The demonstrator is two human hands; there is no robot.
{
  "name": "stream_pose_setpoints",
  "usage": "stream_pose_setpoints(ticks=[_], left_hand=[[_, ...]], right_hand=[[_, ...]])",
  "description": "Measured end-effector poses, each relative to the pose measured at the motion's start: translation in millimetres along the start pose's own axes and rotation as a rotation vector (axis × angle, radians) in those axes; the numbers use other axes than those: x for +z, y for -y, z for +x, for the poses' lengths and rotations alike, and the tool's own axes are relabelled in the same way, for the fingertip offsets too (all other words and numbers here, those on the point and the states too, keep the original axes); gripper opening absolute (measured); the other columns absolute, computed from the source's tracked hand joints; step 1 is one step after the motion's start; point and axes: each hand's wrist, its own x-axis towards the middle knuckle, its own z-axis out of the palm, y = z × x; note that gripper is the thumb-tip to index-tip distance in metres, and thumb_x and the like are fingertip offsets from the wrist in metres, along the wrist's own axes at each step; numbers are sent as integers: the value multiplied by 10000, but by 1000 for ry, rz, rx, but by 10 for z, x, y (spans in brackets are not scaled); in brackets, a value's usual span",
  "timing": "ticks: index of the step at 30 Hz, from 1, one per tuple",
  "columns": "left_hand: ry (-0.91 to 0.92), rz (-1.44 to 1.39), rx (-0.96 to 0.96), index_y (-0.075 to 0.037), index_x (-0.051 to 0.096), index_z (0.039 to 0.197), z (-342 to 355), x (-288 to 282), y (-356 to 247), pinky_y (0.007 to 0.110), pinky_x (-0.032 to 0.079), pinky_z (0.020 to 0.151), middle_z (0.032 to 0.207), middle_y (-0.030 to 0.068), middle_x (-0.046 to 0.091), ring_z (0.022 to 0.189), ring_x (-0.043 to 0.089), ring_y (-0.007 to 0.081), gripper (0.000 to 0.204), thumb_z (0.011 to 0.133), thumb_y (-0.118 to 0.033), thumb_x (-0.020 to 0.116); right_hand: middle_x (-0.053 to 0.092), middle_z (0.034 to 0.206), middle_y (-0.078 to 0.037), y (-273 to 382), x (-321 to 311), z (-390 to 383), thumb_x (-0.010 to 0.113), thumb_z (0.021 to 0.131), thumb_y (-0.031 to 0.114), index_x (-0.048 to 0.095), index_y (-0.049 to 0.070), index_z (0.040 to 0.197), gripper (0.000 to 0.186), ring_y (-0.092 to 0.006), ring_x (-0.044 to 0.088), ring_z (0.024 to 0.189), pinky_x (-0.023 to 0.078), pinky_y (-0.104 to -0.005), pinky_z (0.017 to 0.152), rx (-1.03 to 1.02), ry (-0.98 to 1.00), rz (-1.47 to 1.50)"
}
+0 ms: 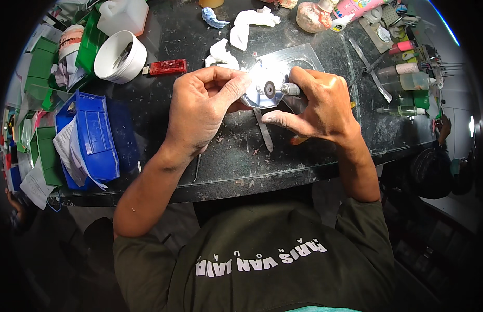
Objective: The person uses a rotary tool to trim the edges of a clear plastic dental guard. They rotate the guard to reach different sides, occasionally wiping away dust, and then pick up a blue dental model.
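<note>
My left hand (pixel 200 106) pinches the edge of a shiny, clear plastic piece (pixel 258 73) between thumb and fingers, under bright light. From the right, my right hand (pixel 327 106) grips a metal rotary handpiece (pixel 292 89), its thumb stretched out below. A small round dark disc (pixel 270 89) at the tool's tip lies over the plastic piece; whether it touches cannot be made out. Beneath the hands, a flat metal strip-like tool (pixel 264 134) rests on the dusty black table (pixel 236 166). Glare hides the plastic's exact shape.
Left of my arms stand a blue bin (pixel 103 148) with papers, a white tub (pixel 116 65) and a red block-like object (pixel 167 67). Crumpled white tissue (pixel 244 31) lies beyond. Bottles (pixel 415 81) and a long metal tool (pixel 376 78) are at the right, near another person (pixel 434 171).
</note>
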Motion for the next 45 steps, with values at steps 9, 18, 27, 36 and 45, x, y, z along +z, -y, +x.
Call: stream_pose_setpoints(ticks=[9,18,27,36,45], left_hand=[[19,32,-20,75,724,1048,10,-18,-39,300,625,743,970,113,736,842,716,134,174,1003,-90,691],[48,46,-19,63,730,1034,22,-43,-6,305,629,722,946,113,742,817,718,138,171,997,-101,699],[41,51,-40,58,735,1018,22,-36,-10,303,633,714,931,105,742,797,716,129,188,990,-128,718],[48,59,-37,61,741,1019,12,-43,-16,293,624,713,926,106,744,788,715,125,182,989,-117,719],[51,75,-17,65,740,1033,8,-37,-18,283,620,732,938,115,747,798,716,121,173,989,-101,719]], right_hand=[[601,637,-66,-46,2,24,854,703,688,562,63,792,696,-275,635,559,490,-395,512,-78,21,-26],[581,614,-54,-30,29,25,865,673,701,560,67,791,713,-265,623,544,474,-386,498,-86,-22,36],[611,630,-71,-10,7,25,863,676,701,565,59,795,717,-277,636,547,475,-391,497,-63,50,34],[591,620,-84,1,12,29,859,698,690,563,51,801,712,-286,612,531,464,-396,496,-58,79,34],[569,590,-71,-9,17,20,852,707,692,553,55,777,707,-273,600,512,456,-391,485,-50,92,46]])
